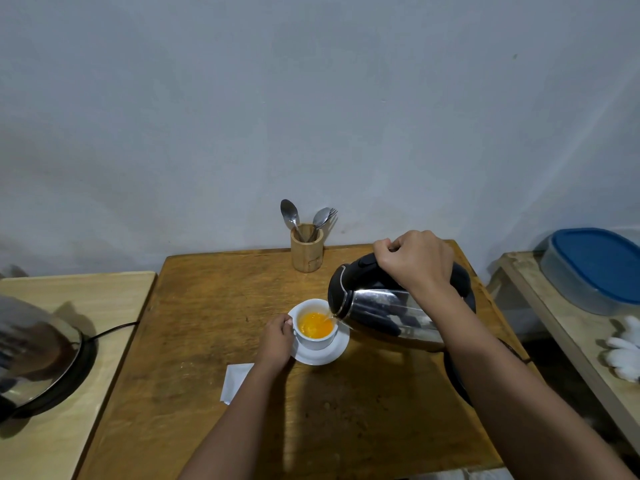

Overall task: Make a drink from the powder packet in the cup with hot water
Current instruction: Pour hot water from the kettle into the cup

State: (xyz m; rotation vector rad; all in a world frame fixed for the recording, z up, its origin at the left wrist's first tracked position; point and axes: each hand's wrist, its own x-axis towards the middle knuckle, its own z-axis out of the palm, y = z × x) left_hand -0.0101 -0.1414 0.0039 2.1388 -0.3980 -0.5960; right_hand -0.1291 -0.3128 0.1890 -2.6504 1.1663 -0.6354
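Note:
A white cup (316, 342) stands on a white saucer (325, 356) in the middle of the brown wooden table (214, 323). Orange liquid (317, 325) fills the cup. My left hand (277, 339) grips the cup's left side. My right hand (414, 261) is closed on the black handle of a steel kettle (384, 310), tilted left with its spout over the cup's right rim and water running in. The white powder packet (235, 381) lies flat on the table, partly hidden by my left forearm.
A wooden holder (306, 251) with spoons and a fork stands at the table's back edge. The kettle's black base (457, 379) sits at the right edge. A metal appliance (38, 355) is on the left table, and a blue-lidded container (595, 268) on the right shelf.

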